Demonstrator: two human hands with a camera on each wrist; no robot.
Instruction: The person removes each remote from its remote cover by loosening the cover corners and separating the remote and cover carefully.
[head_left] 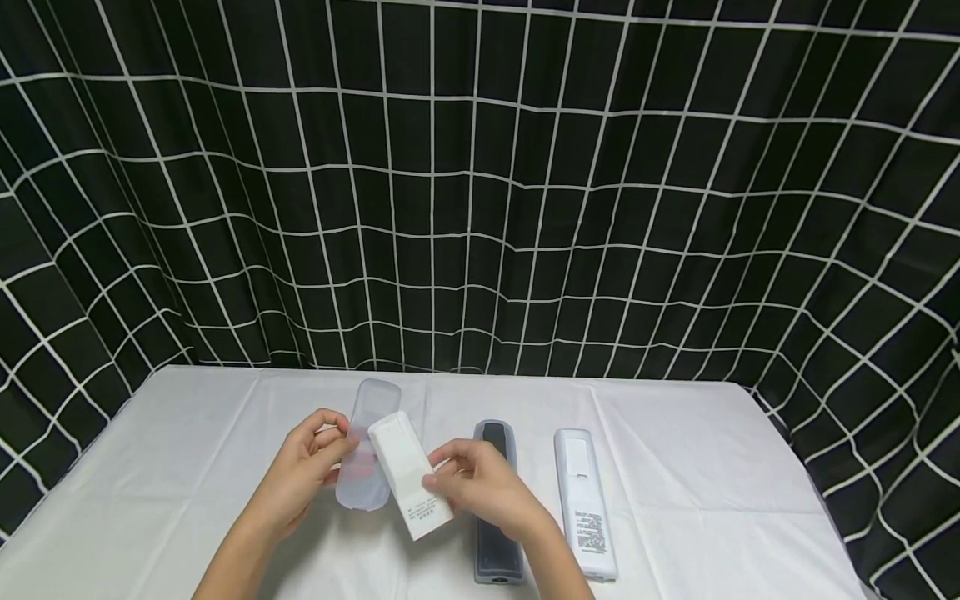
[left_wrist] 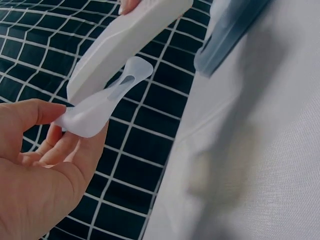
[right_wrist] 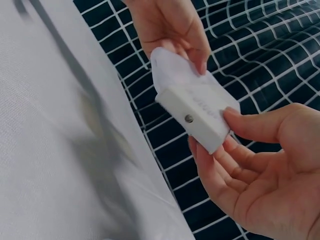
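Note:
Above the white table (head_left: 187, 467) my two hands hold things close together. My left hand (head_left: 311, 462) pinches a translucent silicone remote cover (head_left: 366, 442) near its lower end, thumb on top (left_wrist: 30, 112); the cover (left_wrist: 100, 102) curves away from the fingers. My right hand (head_left: 468, 479) grips a white remote (head_left: 408, 475) by its lower end, back side up. The remote's (right_wrist: 197, 112) upper end sits at the cover's (right_wrist: 167, 67) mouth, overlapping it. The remote (left_wrist: 125, 37) also crosses the top of the left wrist view.
A dark remote in a clear cover (head_left: 497, 508) lies on the table just right of my right hand. Further right lies another white remote (head_left: 585, 500), back side up. A black curtain with white grid lines (head_left: 480, 183) hangs behind and round the table.

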